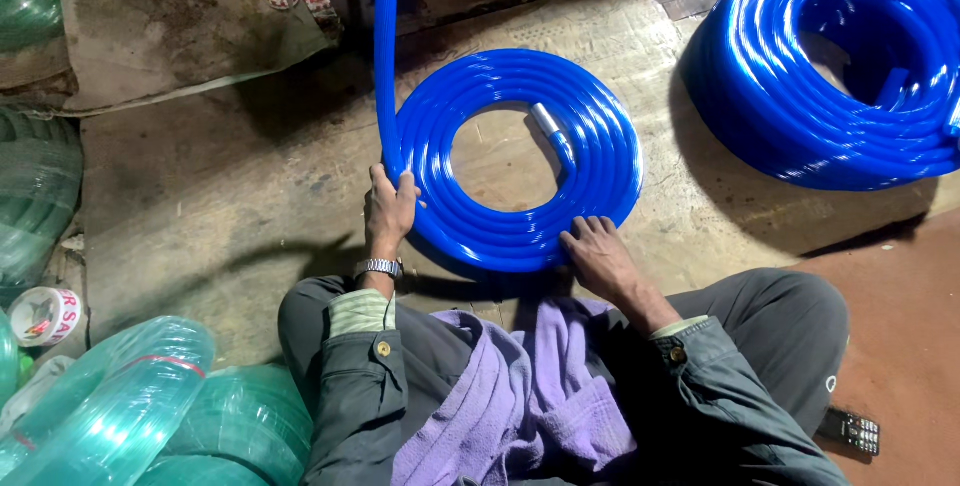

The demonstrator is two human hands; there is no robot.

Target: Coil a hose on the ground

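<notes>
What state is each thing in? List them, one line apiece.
left hand: gripping the blue hose where its free length meets the coil.
right hand: flat on the coil's near edge, fingers spread.
small blue hose coil: flat on the floor, one end lying inside the ring.
large blue hose coil: lying untouched at the right.
tape roll: lying on its side.
phone: on the floor, keypad up.
purple cloth: crumpled in the lap.
</notes>
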